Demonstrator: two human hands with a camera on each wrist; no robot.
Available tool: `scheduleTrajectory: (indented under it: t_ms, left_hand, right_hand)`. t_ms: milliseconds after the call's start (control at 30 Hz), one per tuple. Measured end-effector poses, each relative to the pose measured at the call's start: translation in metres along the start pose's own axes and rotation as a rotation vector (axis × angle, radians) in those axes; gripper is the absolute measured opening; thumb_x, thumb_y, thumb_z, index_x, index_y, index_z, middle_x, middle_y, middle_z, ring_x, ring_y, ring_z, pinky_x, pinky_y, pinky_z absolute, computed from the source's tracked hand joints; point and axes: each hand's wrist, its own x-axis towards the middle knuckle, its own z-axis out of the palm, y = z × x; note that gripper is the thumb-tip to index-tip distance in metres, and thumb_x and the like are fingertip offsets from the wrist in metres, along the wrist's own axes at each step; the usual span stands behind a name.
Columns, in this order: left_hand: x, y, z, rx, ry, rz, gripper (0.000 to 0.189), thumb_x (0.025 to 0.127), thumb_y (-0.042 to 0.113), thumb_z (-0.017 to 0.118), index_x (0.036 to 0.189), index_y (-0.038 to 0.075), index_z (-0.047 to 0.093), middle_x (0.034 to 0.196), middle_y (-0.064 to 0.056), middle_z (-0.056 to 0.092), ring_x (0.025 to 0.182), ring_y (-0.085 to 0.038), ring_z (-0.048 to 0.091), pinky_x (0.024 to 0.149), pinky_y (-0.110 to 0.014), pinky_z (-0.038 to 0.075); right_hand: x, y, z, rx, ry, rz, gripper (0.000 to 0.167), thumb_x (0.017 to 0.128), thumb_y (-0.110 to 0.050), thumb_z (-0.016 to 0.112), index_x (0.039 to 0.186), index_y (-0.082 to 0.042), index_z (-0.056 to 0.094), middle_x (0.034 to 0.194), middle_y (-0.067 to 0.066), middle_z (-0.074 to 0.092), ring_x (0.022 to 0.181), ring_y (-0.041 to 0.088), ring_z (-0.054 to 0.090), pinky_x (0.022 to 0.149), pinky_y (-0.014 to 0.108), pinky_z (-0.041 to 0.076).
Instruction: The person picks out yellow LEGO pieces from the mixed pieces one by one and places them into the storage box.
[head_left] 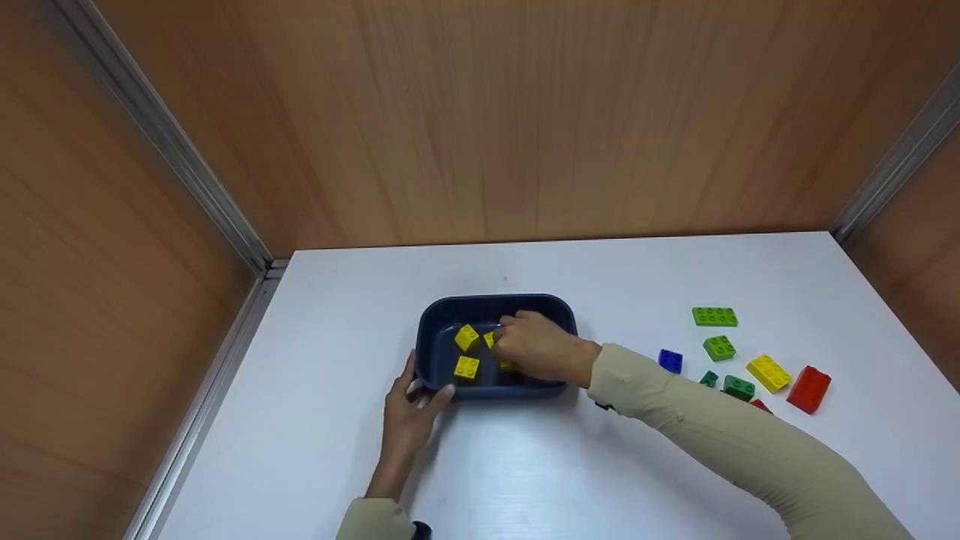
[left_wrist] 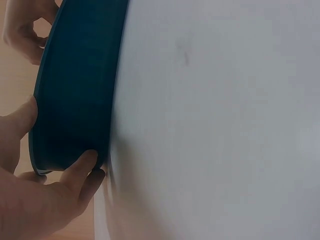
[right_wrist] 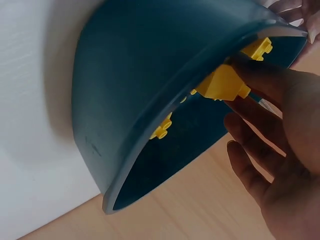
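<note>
A dark blue rectangular tray (head_left: pixel 480 392) stands on the white table with several yellow building bricks inside, among them one yellow brick (head_left: pixel 466 367) near the front wall and another yellow brick (head_left: pixel 466 338) behind it. My left hand (head_left: pixel 409 412) grips the tray's near left corner, thumb at the front and fingers along the left side. Reaching over the right side, my right hand (head_left: pixel 541 346) pinches a yellow brick (right_wrist: pixel 222 84) between thumb and index finger inside the tray. In the right wrist view, its other fingers hang loosely curled. The right hand partly hides the bricks beneath it.
To the right lie loose bricks: light green (head_left: pixel 715 316), smaller light green (head_left: pixel 719 348), blue (head_left: pixel 670 361), dark green (head_left: pixel 739 387), yellow (head_left: pixel 769 373) and red (head_left: pixel 809 389). The right sleeve partly covers some. A wooden panel (head_left: pixel 480 120) rises behind the table.
</note>
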Motion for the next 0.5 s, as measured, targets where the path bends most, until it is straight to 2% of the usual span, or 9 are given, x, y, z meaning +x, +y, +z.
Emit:
scheduleTrajectory:
  t_ms: [233,500]
  left_hand:
    - [0.0004,0.0002,-0.0003,-0.005,-0.004,0.015,0.087,0.097,0.016,0.079,0.168,0.010,0.029,0.158,-0.028,0.045,0.141,-0.046,0.050,0.115,-0.052,0.048]
    - [0.0011,0.0007,-0.0009,-0.002,-0.003,0.003,0.086,0.096,0.016,0.079,0.168,0.011,0.030,0.158,-0.027,0.046,0.141,-0.047,0.050,0.114,-0.052,0.049]
  right_hand:
    - [0.0038,-0.0039,0.0013,0.015,-0.031,-0.001,0.022,0.102,-0.013,0.073,0.122,-0.016,0.080,0.119,0.001,0.079,0.106,0.020,0.069,0.106,0.043,0.056]
    - [0.0052,-0.0064,0.0013,0.017,-0.026,-0.014,0.030,0.099,-0.011,0.075,0.129,-0.017,0.077,0.125,0.001,0.077,0.116,0.020,0.070,0.108,0.045,0.055]
